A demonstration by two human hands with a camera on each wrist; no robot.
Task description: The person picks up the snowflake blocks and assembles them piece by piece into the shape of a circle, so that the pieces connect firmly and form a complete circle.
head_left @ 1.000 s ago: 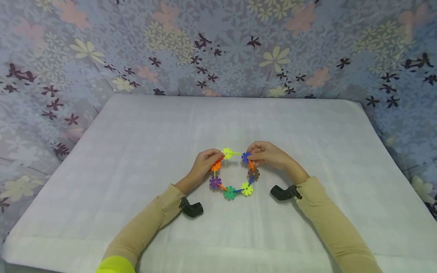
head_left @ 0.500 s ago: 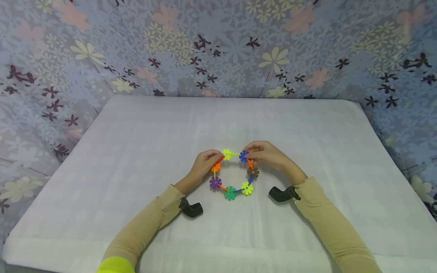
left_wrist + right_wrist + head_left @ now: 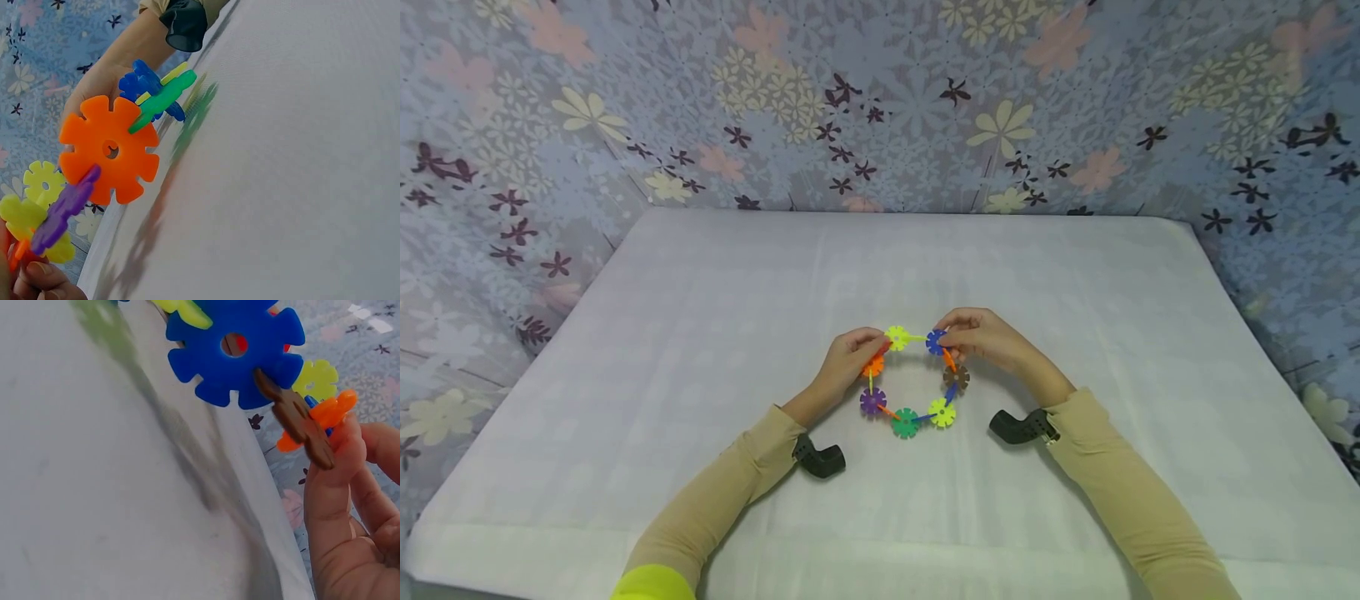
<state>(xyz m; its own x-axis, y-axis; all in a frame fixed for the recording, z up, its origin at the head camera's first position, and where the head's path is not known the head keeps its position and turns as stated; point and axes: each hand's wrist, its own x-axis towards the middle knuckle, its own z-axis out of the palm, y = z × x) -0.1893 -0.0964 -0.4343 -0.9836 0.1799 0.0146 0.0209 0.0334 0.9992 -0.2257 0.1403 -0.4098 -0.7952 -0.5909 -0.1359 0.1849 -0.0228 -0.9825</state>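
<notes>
A ring of notched plastic snowflake discs is held up above the white table between both hands. In the head view, my left hand [image 3: 850,358] pinches a red disc at the ring's upper left, between an orange disc [image 3: 874,367] and a yellow disc [image 3: 897,337]. My right hand [image 3: 988,337] pinches a blue disc [image 3: 936,342] at the upper right, where an edge-on yellow disc [image 3: 917,338] meets it. Below hang a brown disc [image 3: 957,377], a purple disc [image 3: 872,402] and a green disc [image 3: 906,422]. Fingers partly hide the red disc.
The white-covered table [image 3: 737,283] stretches around the hands. Behind it stands a flowered backdrop [image 3: 880,100]. Black wrist mounts [image 3: 820,460] jut inward from both sleeves, close to the cloth. Shadows of the ring fall on the cloth in both wrist views.
The right hand has moved slightly left with the blue disc, bringing it against the edge-on yellow disc. The left hand has stayed nearly still. Little differs over the last half second.
</notes>
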